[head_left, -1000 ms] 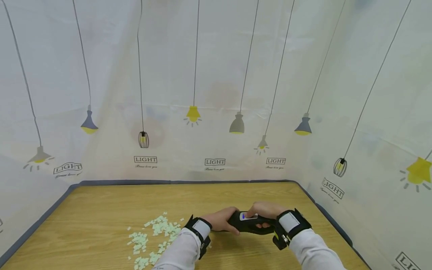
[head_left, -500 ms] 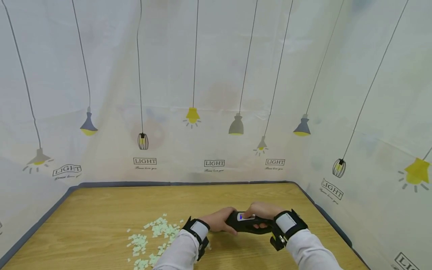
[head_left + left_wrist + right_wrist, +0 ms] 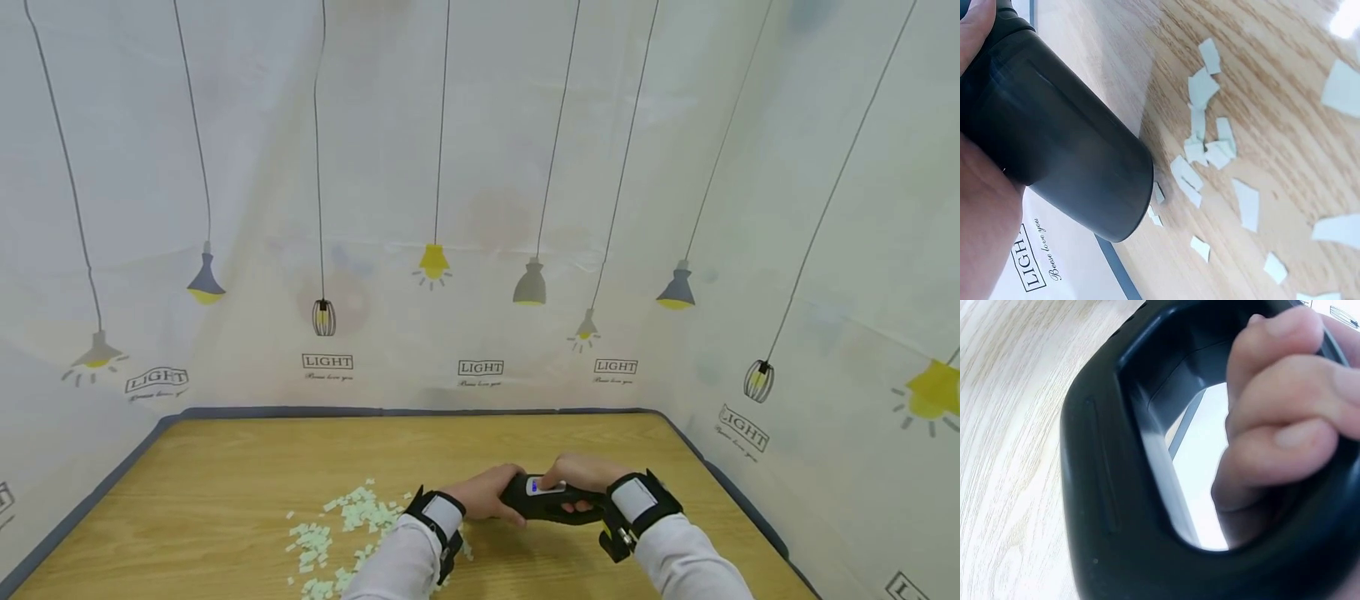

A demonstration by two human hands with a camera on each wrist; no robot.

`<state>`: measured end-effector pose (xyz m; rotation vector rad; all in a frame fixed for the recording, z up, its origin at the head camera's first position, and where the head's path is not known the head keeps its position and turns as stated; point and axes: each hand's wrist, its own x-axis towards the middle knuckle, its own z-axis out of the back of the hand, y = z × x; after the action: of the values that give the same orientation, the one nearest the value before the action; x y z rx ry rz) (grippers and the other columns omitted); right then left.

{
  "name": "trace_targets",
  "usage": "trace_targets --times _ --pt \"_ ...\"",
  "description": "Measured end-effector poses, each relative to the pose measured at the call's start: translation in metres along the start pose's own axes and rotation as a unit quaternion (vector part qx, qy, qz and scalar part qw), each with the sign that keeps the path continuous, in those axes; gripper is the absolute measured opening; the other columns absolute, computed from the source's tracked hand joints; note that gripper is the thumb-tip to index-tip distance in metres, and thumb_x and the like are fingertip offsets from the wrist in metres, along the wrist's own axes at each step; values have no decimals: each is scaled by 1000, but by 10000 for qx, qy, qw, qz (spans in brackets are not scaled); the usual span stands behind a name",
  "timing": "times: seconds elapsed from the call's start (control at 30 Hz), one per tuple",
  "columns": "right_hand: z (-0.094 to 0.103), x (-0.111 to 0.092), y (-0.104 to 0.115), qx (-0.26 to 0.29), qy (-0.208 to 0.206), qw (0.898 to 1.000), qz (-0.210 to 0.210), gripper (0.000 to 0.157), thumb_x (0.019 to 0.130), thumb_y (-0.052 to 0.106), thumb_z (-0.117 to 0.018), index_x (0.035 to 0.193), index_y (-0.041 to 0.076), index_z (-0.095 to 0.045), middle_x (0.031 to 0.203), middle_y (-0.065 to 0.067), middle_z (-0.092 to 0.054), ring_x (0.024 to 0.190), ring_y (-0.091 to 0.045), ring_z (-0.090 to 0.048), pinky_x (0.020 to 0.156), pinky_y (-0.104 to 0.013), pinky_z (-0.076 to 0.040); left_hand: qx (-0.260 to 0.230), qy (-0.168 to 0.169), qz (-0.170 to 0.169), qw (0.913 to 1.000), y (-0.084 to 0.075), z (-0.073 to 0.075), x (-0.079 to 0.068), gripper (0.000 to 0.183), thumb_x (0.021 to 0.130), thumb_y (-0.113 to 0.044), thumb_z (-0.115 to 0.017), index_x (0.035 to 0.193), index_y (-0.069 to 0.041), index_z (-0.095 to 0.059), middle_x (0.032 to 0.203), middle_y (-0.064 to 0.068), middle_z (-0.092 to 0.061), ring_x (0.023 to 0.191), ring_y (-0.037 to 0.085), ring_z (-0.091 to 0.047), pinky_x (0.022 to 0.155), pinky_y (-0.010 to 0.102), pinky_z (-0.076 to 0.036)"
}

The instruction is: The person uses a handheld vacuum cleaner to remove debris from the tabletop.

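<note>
Both hands hold a black handheld vacuum cleaner (image 3: 558,510) low over the wooden table. My left hand (image 3: 483,493) grips its front part, around the dark, smoky cylinder (image 3: 1085,144) in the left wrist view. The right hand (image 3: 588,472) has its fingers (image 3: 1272,450) curled through the looped handle (image 3: 1100,506), thumb on the light panel with a small blue display (image 3: 536,486). Pale green paper scraps (image 3: 363,510) lie scattered left of the vacuum. In the left wrist view, the cylinder's end overlaps a few scraps (image 3: 1204,87) beside it.
The wooden table (image 3: 300,450) has a dark grey border (image 3: 450,412). White sheeting (image 3: 405,167) printed with hanging lamps rises behind it and at both sides. Both wrists wear black straps (image 3: 648,497) with devices attached.
The vacuum and both hands have shifted slightly left over the table. The grip of both hands stays the same, and the head view has moved a little.
</note>
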<state>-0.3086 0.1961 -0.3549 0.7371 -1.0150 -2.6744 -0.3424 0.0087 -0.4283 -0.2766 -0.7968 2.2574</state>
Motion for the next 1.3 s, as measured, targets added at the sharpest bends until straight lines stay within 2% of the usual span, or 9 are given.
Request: trace_targets --times 0.2,0.67,0.9,1.3 --pt "-1 -2 2 -21 -44 9999 -123 27 83 25 -53 74 2 -63 50 0 -45 38 -8 -32 37 -18 -29 -121 46 -47 9999 0 0 -1 53 76 -21 -76 120 -7 -48 112 1 -53 101 10 -48 91 27 -37" --pt "5 -10 15 238 134 9974 -669 28 82 27 -55 96 3 -59 55 -1 -47 42 -7 -35 40 -17 -29 -503 248 166 9983 -11 3 -9 48 80 -21 -73 119 -10 -47 110 -1 -51 99 11 -48 91 29 -36" --pt "6 -12 18 148 139 9977 -642 27 81 26 -55 95 3 -60 54 0 -47 40 -7 -35 39 -17 -29 -627 367 119 9973 -13 4 -10 48 81 -21 -72 120 -9 -46 110 -1 -51 98 10 -48 90 29 -37" --pt "7 -16 22 156 255 9971 -704 26 81 25 -55 91 2 -61 53 0 -46 40 -6 -34 39 -17 -29 -767 530 280 9953 -13 3 -11 46 82 -22 -71 119 -10 -46 108 -2 -50 96 10 -48 89 29 -37"
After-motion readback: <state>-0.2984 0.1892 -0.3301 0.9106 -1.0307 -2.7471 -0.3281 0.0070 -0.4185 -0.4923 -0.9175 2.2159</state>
